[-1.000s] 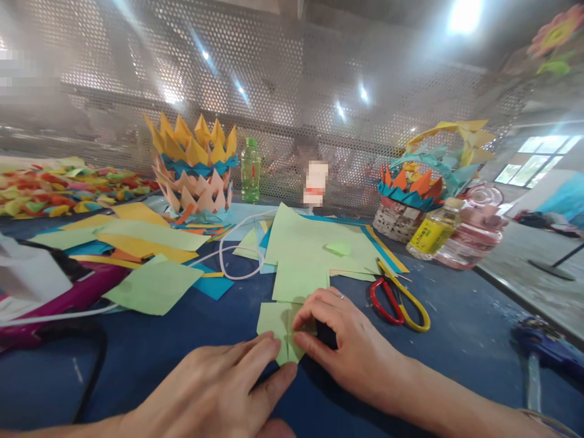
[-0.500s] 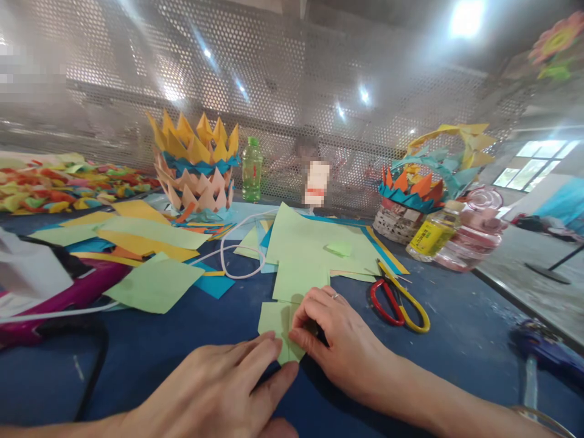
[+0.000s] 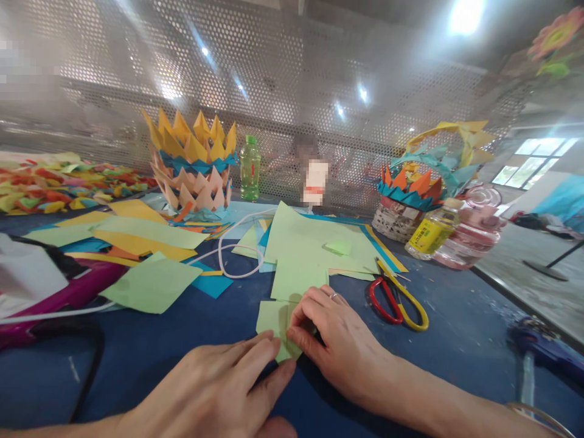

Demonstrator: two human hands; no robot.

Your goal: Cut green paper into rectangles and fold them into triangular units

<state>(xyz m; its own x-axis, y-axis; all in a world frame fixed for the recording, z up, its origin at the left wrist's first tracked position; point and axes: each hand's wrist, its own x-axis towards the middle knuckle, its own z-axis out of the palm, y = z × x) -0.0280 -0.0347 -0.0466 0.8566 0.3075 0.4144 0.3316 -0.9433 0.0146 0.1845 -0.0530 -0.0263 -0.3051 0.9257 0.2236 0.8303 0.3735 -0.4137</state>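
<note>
A small light green paper piece (image 3: 269, 313) lies on the blue table in front of me, its lower edge folded to a point. My left hand (image 3: 219, 386) holds its lower left side down with the fingertips. On the right side, the thumb and fingers of my right hand (image 3: 337, 344) pinch the paper along a crease. Part of the piece is hidden under my fingers. Just beyond it lies a green paper square (image 3: 296, 278), overlapping a larger green sheet (image 3: 303, 234). Scissors (image 3: 422, 311) with red and yellow handles rest to the right of my right hand.
Loose coloured papers (image 3: 155, 283) and a purple tool (image 3: 86, 287) with cords are at left. Behind stand a folded-paper basket (image 3: 194, 182), a green bottle (image 3: 250, 170), a smaller basket (image 3: 395, 219) and a yellow-labelled bottle (image 3: 429, 237). A blue tool (image 3: 542, 344) lies at right.
Both hands keep almost the same hold on the green paper piece. The whole view has shifted very slightly.
</note>
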